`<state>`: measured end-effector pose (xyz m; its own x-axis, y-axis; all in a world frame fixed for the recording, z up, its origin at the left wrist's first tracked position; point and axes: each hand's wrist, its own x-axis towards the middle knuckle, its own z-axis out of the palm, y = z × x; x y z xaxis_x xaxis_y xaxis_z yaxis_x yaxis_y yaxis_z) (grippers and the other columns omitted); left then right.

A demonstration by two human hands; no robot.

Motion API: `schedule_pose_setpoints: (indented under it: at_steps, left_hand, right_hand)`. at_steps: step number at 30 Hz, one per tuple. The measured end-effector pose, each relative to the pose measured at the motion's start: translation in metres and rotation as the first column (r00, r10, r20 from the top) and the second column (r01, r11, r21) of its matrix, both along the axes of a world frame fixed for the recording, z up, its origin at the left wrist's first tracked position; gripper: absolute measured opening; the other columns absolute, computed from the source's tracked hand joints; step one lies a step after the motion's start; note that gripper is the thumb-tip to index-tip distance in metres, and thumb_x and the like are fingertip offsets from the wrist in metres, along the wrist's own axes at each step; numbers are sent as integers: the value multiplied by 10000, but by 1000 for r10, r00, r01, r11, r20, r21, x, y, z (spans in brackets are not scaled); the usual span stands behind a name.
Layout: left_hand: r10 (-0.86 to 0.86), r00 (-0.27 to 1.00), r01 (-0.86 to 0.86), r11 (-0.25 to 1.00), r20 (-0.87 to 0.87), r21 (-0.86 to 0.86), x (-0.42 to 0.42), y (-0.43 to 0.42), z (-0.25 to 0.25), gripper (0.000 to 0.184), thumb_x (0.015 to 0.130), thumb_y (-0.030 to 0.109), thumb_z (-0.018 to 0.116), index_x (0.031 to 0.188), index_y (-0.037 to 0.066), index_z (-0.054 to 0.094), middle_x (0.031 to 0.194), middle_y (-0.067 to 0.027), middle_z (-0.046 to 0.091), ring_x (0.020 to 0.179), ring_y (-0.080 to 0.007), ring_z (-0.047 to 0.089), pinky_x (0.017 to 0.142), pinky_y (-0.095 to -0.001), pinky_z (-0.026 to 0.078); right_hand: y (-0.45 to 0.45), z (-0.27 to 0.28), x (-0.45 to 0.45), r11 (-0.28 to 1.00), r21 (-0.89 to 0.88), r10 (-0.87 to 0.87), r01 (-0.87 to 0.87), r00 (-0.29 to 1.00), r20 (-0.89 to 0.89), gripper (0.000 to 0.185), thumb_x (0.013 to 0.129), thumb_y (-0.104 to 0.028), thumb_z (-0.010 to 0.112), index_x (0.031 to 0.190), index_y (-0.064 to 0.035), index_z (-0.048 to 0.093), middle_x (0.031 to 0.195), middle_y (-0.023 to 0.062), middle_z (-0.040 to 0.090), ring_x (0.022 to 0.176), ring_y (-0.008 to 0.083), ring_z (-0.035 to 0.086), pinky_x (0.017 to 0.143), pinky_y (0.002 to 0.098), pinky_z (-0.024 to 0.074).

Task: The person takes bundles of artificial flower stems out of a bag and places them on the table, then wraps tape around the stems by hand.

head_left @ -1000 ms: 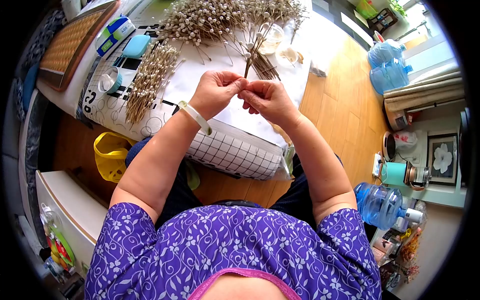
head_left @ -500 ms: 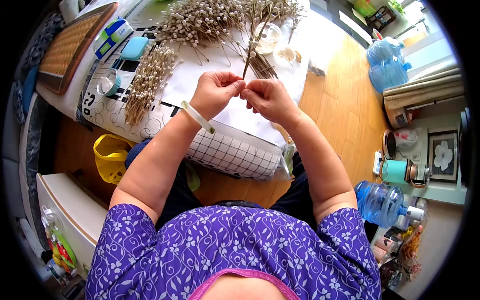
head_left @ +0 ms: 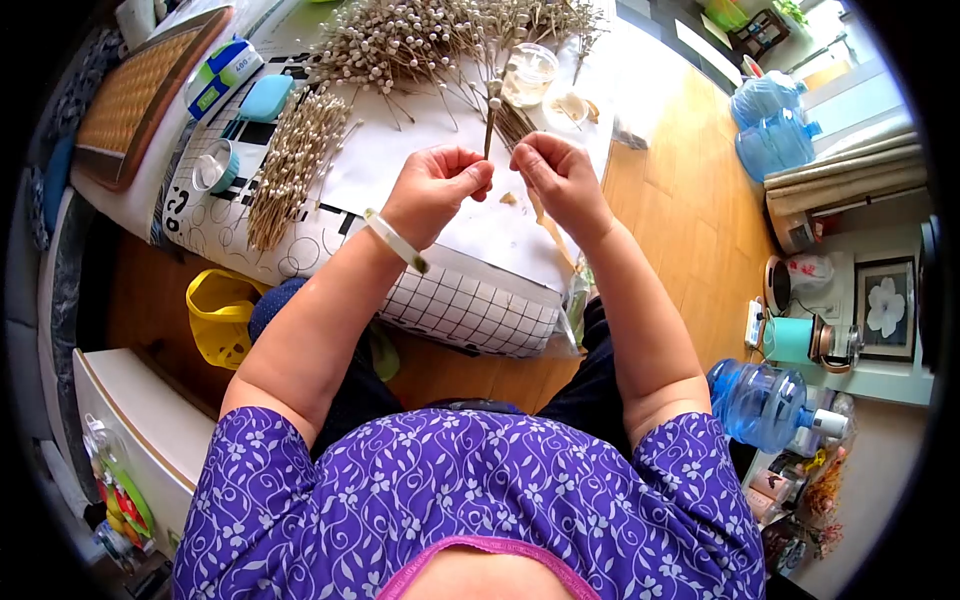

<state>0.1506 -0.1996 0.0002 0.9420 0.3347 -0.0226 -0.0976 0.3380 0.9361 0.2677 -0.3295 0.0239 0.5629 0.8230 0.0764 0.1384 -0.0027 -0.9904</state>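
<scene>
My left hand (head_left: 437, 190), with a pale bangle (head_left: 396, 241) at the wrist, is closed on a thin dark stem (head_left: 489, 132) that stands up from its fingertips and bears small pale buds. Just right of it, apart from the stem's lower end, my right hand (head_left: 562, 185) is pinched; a pale brown strip (head_left: 549, 228) hangs below its fingers, its upper end hidden. Beyond the hands lies a large heap of dried stems with white buds (head_left: 400, 45). A smaller bundle (head_left: 295, 165) lies to the left on the patterned cloth.
Two clear round containers (head_left: 528, 73) stand beyond my right hand. Further left are a teal-rimmed tub (head_left: 216, 165), a light blue case (head_left: 266, 98) and a tissue pack (head_left: 225, 77). A yellow bag (head_left: 222, 316) sits below the table edge. Blue water bottles (head_left: 763, 405) are at right.
My right hand has moved away from my left hand, up and to the right, and the brown strip now shows below it. My left hand still holds the stem.
</scene>
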Motion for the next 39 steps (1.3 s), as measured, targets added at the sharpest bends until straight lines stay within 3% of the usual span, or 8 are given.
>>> schedule_pose_setpoints:
  at_steps: [10, 18, 22, 26, 32, 35, 37, 39]
  left_hand:
    - [-201, 979, 201, 980, -20, -7, -4, -1, 13, 152, 795, 139, 609, 850, -4, 610, 725, -50, 598, 642, -108, 545, 632, -230, 448]
    - [-222, 974, 219, 974, -42, -64, -3, 5, 11, 155, 799, 166, 606, 834, 15, 613, 715, -55, 602, 643, -108, 560, 617, -231, 458]
    - [-120, 992, 118, 992, -43, -46, -4, 9, 17, 150, 785, 139, 621, 832, -3, 608, 709, -69, 607, 642, -117, 567, 616, -235, 464]
    - [13, 1000, -13, 1000, -27, 10, -3, 9, 25, 144, 776, 104, 623, 827, -27, 591, 718, -93, 614, 658, -138, 583, 632, -247, 473]
    - [56, 998, -57, 998, -17, -19, -4, 16, 25, 140, 776, 93, 619, 842, -21, 573, 724, -94, 614, 658, -139, 585, 627, -244, 471]
    - [76, 997, -76, 997, -9, -16, -5, 19, 24, 130, 778, 93, 616, 812, -23, 570, 722, -92, 613, 652, -135, 584, 624, -239, 470]
    - [167, 985, -166, 986, -44, 18, -5, 21, 23, 134, 780, 98, 615, 800, -27, 569, 717, -91, 613, 638, -130, 583, 615, -232, 469]
    - [209, 977, -209, 978, -51, 12, -3, 22, 24, 138, 780, 100, 614, 797, -29, 569, 714, -90, 613, 632, -128, 582, 612, -229, 469]
  right_hand:
    - [9, 4, 2, 986, 17, 163, -164, 948, -273, 158, 803, -157, 603, 699, -46, 564, 592, -28, 494, 494, 31, 396, 450, 171, 300]
    - [20, 4, -4, 980, 39, 196, -194, 931, -307, 245, 823, -210, 577, 904, 20, 603, 672, 11, 560, 545, 48, 457, 477, 178, 357]
    - [8, -4, 29, 994, -61, -81, 90, 987, 137, 242, 847, -219, 546, 888, 10, 616, 762, 35, 608, 638, 72, 527, 563, 183, 413]
    - [-16, -8, 82, 767, -155, -411, 623, 662, 627, 215, 790, -219, 595, 855, -16, 621, 676, 43, 623, 587, 94, 546, 572, 225, 429]
    - [1, -18, 85, 712, -315, -163, 628, 584, 795, 224, 748, -244, 610, 856, -48, 613, 728, 109, 634, 676, 234, 607, 652, 306, 460]
    - [3, -23, 90, 741, -291, -141, 606, 563, 814, 176, 725, -202, 612, 848, -77, 614, 741, 111, 626, 723, 254, 603, 680, 340, 469]
    - [1, -21, 86, 764, -138, -179, 630, 413, 893, 118, 714, -143, 601, 804, -67, 608, 735, 124, 620, 700, 272, 598, 678, 344, 469]
    - [0, 0, 63, 820, -107, -260, 562, 534, 805, 118, 739, -89, 596, 843, -36, 619, 712, 116, 621, 658, 201, 603, 631, 283, 473]
